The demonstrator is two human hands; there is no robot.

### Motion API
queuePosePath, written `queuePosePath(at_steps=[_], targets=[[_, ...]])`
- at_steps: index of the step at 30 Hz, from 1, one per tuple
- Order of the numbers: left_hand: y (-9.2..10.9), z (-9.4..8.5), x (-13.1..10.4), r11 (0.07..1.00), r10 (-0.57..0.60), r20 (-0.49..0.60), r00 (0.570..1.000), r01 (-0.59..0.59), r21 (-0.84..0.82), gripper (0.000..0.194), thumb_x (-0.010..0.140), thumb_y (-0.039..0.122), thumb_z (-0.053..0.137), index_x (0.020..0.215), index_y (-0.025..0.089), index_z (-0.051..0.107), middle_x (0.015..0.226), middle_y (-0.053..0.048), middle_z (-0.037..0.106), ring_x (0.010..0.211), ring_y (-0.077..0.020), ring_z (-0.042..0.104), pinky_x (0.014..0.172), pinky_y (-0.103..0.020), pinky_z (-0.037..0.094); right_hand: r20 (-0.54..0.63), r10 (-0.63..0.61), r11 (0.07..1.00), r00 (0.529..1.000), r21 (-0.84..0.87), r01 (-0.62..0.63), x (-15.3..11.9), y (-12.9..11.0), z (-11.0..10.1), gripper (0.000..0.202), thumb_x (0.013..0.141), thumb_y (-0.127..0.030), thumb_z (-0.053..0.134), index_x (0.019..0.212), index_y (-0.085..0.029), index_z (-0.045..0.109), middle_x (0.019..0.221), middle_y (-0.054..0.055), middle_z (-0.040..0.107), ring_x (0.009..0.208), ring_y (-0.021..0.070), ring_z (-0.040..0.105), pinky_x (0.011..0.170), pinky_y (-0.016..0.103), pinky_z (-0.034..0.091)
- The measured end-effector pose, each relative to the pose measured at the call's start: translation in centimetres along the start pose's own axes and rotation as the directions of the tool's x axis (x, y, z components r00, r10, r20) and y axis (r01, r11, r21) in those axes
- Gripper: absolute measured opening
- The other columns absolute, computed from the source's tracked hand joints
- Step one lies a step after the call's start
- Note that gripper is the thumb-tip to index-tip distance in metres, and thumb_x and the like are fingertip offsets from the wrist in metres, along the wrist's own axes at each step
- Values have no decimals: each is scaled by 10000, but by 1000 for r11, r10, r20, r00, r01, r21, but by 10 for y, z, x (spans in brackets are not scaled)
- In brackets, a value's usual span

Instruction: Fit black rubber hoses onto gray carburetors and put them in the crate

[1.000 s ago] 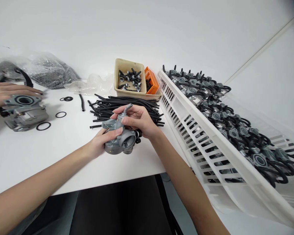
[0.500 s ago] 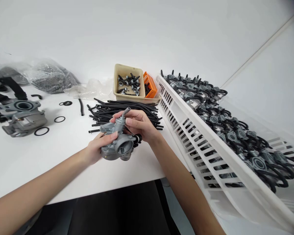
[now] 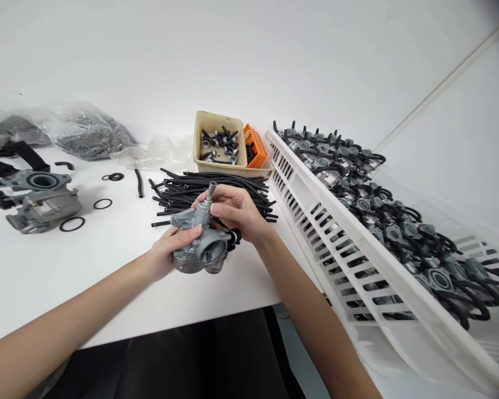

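Observation:
A grey metal carburetor [image 3: 210,246] is held above the front part of the white table, its round bore facing me. My left hand [image 3: 170,249] grips its left side, thumb on top of the body. My right hand [image 3: 235,213] has thumb and fingers closed round the upright cap [image 3: 203,209] on its top, from which a thin metal tube points up. A black fitting [image 3: 233,237] sticks out on the right of the body. Behind the hands lies a pile of black hoses [image 3: 183,185].
On the right stands a white slatted crate [image 3: 336,221] full of carburetors. A beige bin [image 3: 198,138] and an orange basket [image 3: 255,144] hold small parts. Another carburetor [image 3: 44,205], rubber rings [image 3: 72,224] and plastic bags [image 3: 91,130] are on the left.
The cap's tube, tilted to the right before, now stands nearly upright. Both hands keep their hold on the carburetor, and the view has shifted slightly.

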State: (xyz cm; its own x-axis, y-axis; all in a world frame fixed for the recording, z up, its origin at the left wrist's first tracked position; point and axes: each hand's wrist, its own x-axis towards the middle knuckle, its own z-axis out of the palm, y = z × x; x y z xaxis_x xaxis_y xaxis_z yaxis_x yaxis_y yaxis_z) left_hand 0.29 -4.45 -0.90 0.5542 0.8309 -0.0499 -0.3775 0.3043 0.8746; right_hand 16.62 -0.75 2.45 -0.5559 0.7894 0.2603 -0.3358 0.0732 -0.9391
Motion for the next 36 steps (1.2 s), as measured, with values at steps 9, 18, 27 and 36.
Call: queuePosePath(at_steps=[9, 18, 27, 36], targets=[[0, 2, 1, 998, 24, -85, 996, -19, 59, 462, 565, 550, 824, 753, 150, 688, 674, -36, 695, 611, -180, 631, 599, -281, 507, 20, -39, 999, 999, -16, 39, -1, 4, -2, 319, 704, -346, 794, 900, -190, 597, 825, -12, 582, 631, 86, 504, 455, 176, 371], [-4, 0, 2, 991, 88, -14, 996, -86, 102, 380, 665, 492, 787, 845, 167, 708, 787, -54, 719, 723, -216, 656, 673, -313, 530, 34, -57, 988, 998, -142, 62, -3, -2, 2, 257, 746, -370, 759, 884, -178, 657, 879, 17, 610, 791, 133, 562, 651, 230, 470], [-7, -4, 0, 984, 91, 15, 996, -92, 153, 364, 700, 498, 759, 860, 176, 710, 789, -46, 715, 731, -212, 667, 666, -301, 546, 34, -37, 989, 999, -141, 42, -4, -5, 3, 255, 721, -374, 778, 827, -172, 664, 824, 11, 639, 791, 141, 593, 737, 268, 496], [-8, -5, 1, 984, 94, 4, 996, -94, 152, 337, 713, 455, 766, 874, 169, 690, 785, -39, 715, 715, -204, 669, 644, -289, 545, 9, 19, 990, 1000, -142, -17, -5, -9, 6, 303, 676, -388, 809, 785, -170, 631, 737, -13, 623, 697, 116, 579, 660, 233, 481]])
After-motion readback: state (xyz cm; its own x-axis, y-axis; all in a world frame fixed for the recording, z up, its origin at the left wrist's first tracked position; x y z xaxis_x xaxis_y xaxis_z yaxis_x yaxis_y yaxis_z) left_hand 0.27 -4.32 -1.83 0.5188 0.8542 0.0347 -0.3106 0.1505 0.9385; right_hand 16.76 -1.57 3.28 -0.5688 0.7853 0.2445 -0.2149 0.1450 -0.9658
